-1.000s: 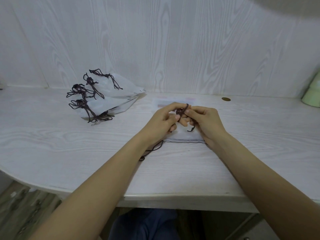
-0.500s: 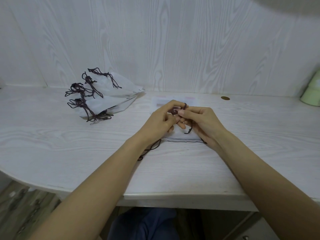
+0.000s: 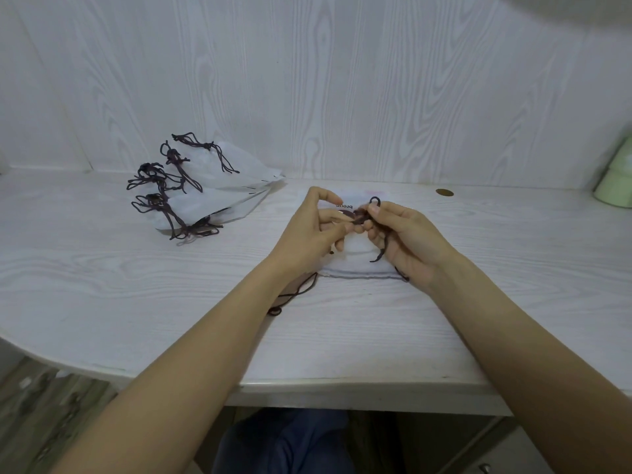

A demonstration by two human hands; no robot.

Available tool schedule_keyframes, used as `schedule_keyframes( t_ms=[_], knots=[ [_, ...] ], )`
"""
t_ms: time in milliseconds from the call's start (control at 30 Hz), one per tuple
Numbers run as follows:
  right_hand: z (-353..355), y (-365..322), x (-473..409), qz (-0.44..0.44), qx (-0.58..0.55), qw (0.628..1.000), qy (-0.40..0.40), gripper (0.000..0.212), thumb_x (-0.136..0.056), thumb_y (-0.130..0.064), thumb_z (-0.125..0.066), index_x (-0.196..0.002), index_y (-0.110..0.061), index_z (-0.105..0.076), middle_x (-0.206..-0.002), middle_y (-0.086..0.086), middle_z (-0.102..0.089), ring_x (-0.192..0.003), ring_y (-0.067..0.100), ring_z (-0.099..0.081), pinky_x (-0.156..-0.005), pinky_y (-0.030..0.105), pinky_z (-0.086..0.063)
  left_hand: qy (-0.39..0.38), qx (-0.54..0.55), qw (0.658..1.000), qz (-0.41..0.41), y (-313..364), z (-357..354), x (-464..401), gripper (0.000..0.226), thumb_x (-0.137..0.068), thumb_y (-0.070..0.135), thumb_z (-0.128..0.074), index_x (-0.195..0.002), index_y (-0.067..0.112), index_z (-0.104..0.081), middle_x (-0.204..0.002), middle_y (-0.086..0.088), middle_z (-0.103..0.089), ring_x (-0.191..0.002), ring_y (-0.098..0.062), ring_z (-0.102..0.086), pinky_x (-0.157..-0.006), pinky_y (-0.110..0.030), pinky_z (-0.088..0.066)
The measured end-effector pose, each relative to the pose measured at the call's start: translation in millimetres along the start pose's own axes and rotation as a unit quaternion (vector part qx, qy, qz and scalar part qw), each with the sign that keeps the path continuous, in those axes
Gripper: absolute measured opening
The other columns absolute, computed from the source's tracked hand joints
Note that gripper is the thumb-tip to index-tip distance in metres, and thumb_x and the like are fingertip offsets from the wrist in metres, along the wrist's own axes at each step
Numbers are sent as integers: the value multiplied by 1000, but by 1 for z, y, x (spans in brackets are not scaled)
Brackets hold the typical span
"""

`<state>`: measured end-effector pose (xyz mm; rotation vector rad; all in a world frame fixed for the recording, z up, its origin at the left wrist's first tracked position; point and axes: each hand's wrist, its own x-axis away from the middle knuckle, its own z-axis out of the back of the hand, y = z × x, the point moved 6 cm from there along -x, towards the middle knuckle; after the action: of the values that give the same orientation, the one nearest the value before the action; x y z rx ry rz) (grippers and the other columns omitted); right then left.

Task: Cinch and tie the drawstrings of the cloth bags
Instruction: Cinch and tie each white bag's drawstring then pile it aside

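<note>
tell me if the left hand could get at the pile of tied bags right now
Probably not at once: the left hand is pinching the drawstring. Once it lets go, the bare table leaves the way to the pile of tied bags free.

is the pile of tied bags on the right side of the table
No, the tied bags lie at the table's far left.

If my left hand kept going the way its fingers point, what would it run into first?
The left hand points right, toward the right hand. It would probably meet the dark brown drawstring cord pinched between them, then the right fingertips; depth is uncertain.
</note>
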<state>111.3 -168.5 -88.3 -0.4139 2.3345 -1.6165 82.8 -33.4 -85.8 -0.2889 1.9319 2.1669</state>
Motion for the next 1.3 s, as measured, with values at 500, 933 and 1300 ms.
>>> schedule_keyframes(
  t_ms=[500, 933, 1300],
  knots=[
    [-11, -22, 8, 234, 385, 891, 61, 16, -77, -1, -70, -81, -16, -71, -78, -2, -65, -56, 2, -62, -58, 18, -48, 148, -67, 985, -56, 11, 18, 5, 26, -82, 10, -70, -80, 21, -46, -78, -4, -73, -51, -8, -56, -43, -20, -41],
    [-26, -26, 18, 424, 606, 640, 209, 7, -73, -11, -69, -73, -18, -68, -71, -1, -58, -49, 17, -54, -38, 26, -37, 96, -105, 987, -70, 10, 9, 4, 9, -94, 15, -53, -92, 15, -62, -74, 5, -69, -53, -6, -52, -43, -21, -42],
    [-34, -19, 20, 455, 624, 607, 186, 6, -79, -11, -61, -74, -9, -58, -74, 5, -54, -45, 23, -52, -32, 30, -37, 42, -142, 986, -71, 3, 5, -2, 25, -98, 13, -44, -111, 13, -66, -76, 5, -65, -57, 3, -50, -57, -13, -35]
  ],
)
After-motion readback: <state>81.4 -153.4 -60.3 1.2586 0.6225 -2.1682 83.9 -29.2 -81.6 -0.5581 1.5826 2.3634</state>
